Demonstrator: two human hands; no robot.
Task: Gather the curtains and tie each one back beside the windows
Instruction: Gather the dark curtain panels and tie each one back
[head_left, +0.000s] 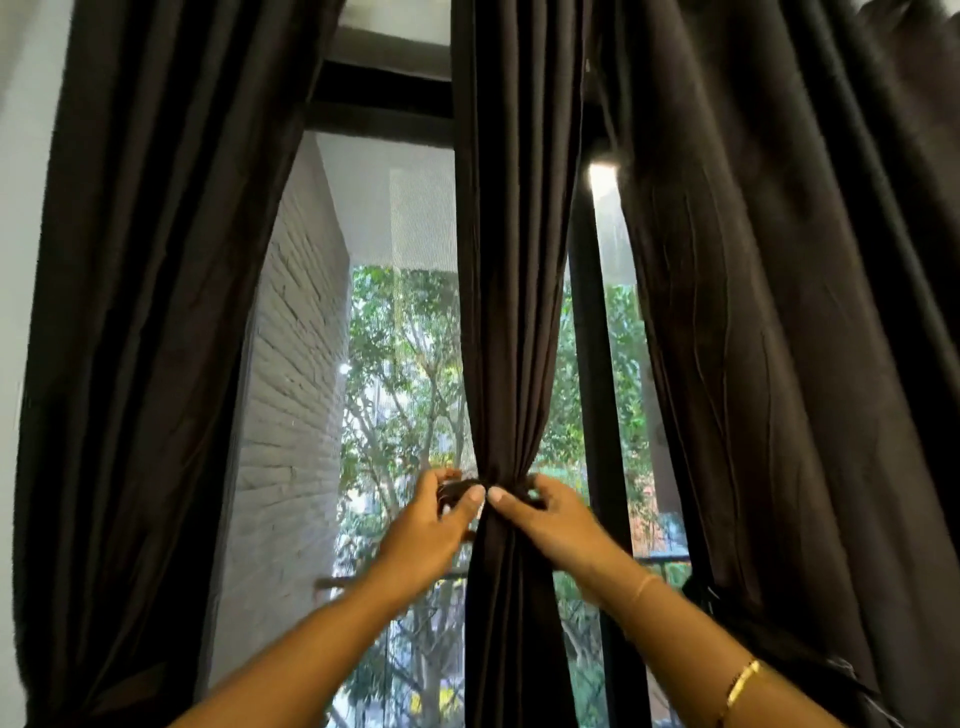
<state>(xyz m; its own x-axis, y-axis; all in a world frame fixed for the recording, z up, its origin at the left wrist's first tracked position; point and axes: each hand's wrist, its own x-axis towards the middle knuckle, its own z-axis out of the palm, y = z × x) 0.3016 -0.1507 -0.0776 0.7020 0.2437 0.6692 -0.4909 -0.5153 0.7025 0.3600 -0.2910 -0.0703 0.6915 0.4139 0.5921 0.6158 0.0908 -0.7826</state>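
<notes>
Three dark brown curtains hang before the window. The middle curtain is bunched into a narrow column and cinched at a waist. My left hand grips a dark tie-back band on the left side of that waist. From the other side my right hand holds the band's right end, its thumb pressed on the fabric. Both thumbs nearly meet in front of the gathered cloth. The left curtain and the right curtain hang beside it, drawn in lower down.
A black window frame post stands just right of the middle curtain. Behind the mesh-screened glass are a white brick wall, trees and a railing. A pale wall borders the far left.
</notes>
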